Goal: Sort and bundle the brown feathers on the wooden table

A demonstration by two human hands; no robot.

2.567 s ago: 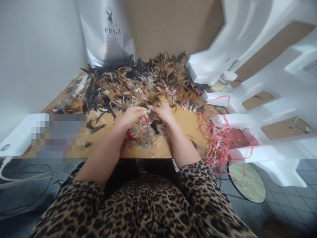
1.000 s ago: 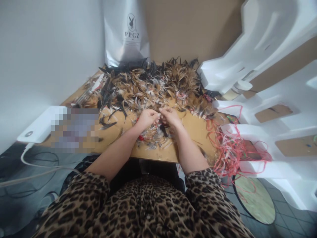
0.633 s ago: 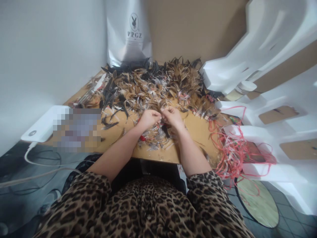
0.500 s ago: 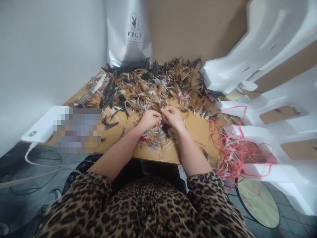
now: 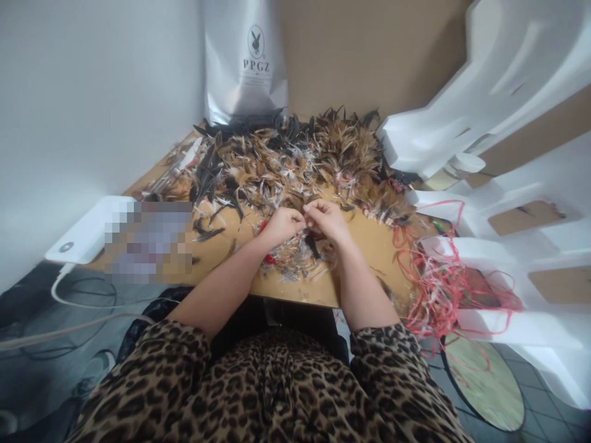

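Observation:
My left hand point(image 5: 284, 225) and my right hand point(image 5: 329, 220) meet fingertip to fingertip above the tabletop. Both are closed in a pinch. Whatever lies between the fingers is too small to make out. Just beyond them spreads a large heap of brown and black feathers point(image 5: 263, 163), some with pale quills. Under my hands lies a litter of quill scraps point(image 5: 295, 266) with a dark feather point(image 5: 312, 245) among it. A bit of red material point(image 5: 264, 226) shows beside my left hand.
A silver bag point(image 5: 247, 92) stands behind the heap. To the left are a white power strip-like box point(image 5: 83, 234) with a cable and a blurred-out patch. Tangled pink strings point(image 5: 438, 289) hang over white foam pieces point(image 5: 498, 323) at right, above a round stool point(image 5: 489, 381).
The whole view has shifted slightly, so everything sits a little further right. My hands stay pinched together, with only small finger movement.

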